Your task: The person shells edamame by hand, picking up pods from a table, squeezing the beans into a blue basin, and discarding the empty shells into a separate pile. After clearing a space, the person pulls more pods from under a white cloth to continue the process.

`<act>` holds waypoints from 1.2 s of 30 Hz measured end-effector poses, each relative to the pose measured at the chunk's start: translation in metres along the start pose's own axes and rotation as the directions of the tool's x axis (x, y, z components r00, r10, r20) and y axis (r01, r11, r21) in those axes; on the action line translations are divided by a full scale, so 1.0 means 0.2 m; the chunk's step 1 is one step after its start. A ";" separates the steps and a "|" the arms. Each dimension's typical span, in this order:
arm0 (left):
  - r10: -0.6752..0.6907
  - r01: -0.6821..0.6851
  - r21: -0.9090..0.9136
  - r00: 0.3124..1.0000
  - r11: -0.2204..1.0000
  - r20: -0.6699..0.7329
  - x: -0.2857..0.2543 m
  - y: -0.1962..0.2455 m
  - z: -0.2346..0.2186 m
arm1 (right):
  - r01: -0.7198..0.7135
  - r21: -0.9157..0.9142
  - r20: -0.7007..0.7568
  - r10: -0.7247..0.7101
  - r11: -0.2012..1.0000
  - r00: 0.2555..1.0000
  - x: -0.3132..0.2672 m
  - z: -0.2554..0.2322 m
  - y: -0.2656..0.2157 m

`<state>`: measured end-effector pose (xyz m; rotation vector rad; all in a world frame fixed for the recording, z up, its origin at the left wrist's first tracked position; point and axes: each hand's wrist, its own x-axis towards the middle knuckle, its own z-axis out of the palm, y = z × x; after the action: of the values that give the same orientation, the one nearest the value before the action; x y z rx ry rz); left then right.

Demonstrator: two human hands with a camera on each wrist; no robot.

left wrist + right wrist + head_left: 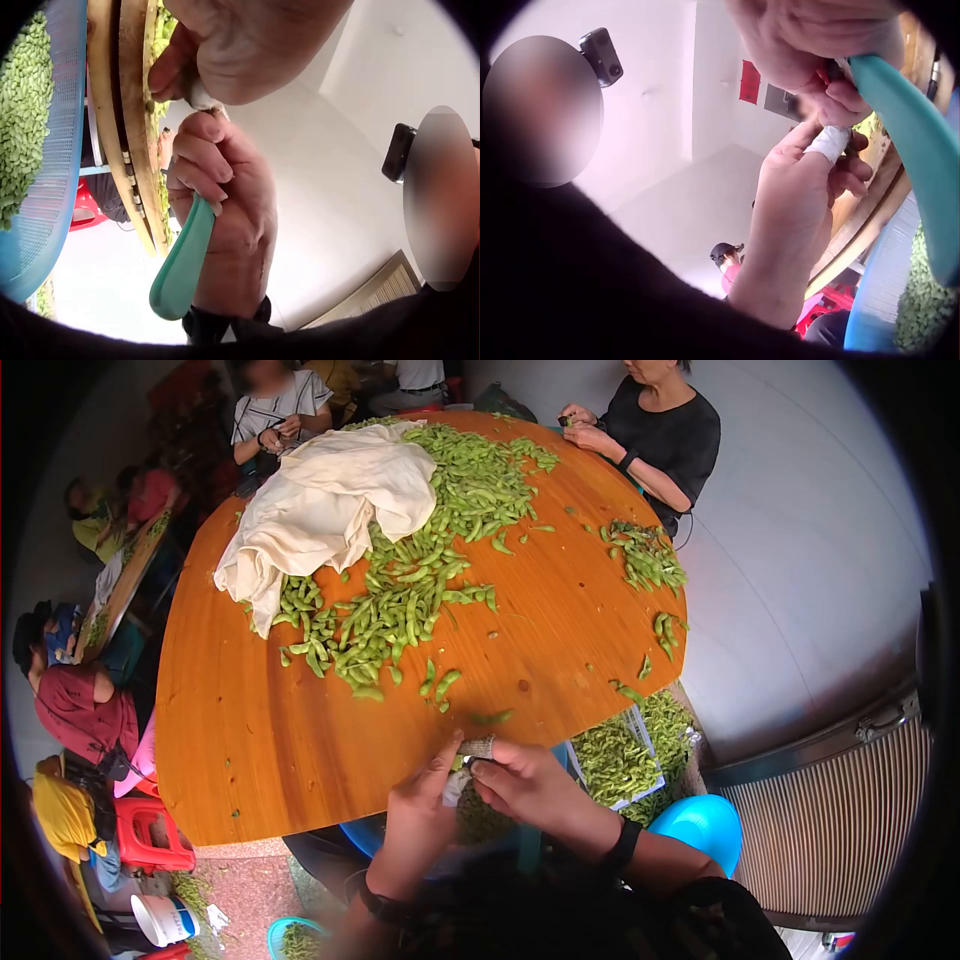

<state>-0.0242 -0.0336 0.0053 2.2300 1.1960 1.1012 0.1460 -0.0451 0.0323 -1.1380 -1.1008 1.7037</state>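
Observation:
Both hands meet just past the table's near edge in the head view. My left hand (418,822), its thumb wrapped in white tape (829,143), pinches a small green bean pod (458,763) that the fingers mostly cover. Against its fingertips works my right hand (535,785), curled round a tool with a long teal handle (182,262); the tool's working end is hidden between the hands. A tan wrap (478,747) circles a right finger. Under the hands stands a blue mesh basin (69,150) of shelled green beans (24,112).
Green pods (400,600) cover much of the round wooden table (260,740), partly under a cream cloth (330,490). At lower right are a crate of pods (612,760) and a blue tub (705,830). A person in black (665,435) sits across; red stools (150,835) stand left.

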 end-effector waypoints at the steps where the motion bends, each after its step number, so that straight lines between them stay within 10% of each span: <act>1: -0.001 0.001 0.000 1.000 1.000 0.002 0.00 0.00 -0.01 | -0.002 0.002 -0.001 0.002 1.000 1.000 0.00 -0.01 -0.01; 3: -0.286 0.341 -0.380 0.938 0.860 0.196 -0.02 -0.01 -0.05 | -0.068 0.076 0.059 0.064 0.995 0.996 0.01 -0.02 -0.04; 7: -0.346 0.523 -0.704 0.851 0.481 0.396 0.00 -0.01 -0.09 | -0.195 0.119 0.113 0.182 0.974 0.977 0.02 -0.06 -0.10; 13: -0.430 0.481 -0.686 0.864 0.546 0.263 0.00 0.02 -0.01 | 0.090 -0.171 0.012 -0.089 0.981 0.996 -0.01 -0.03 -0.06; 15: -0.125 0.117 -0.333 0.992 0.936 -0.005 -0.02 -0.04 0.02 | 0.200 -0.271 -0.019 -0.213 0.941 0.977 -0.02 -0.02 -0.05; 23: -0.274 0.247 -0.317 0.961 0.916 -0.042 -0.02 0.01 0.03 | 0.115 -0.146 -0.048 -0.123 0.983 0.991 -0.04 0.01 -0.03; 28: -0.506 0.473 -0.551 0.856 0.687 0.104 0.03 0.08 0.01 | 0.049 -0.033 -0.059 -0.051 0.998 0.997 -0.02 -0.02 -0.02; 32: -0.130 0.116 -0.188 0.989 0.975 -0.066 -0.01 0.02 0.07 | 0.068 -0.010 -0.060 -0.069 0.998 0.996 -0.03 0.00 -0.05; 36: -0.359 0.337 -0.379 0.933 0.862 0.013 -0.05 0.02 0.05 | 0.091 -0.008 -0.050 -0.092 0.996 0.995 -0.04 0.01 -0.06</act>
<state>-0.0171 -0.0442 -0.0026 1.6272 1.2286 1.1363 0.1474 -0.0496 0.0457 -1.1108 -1.1104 1.5945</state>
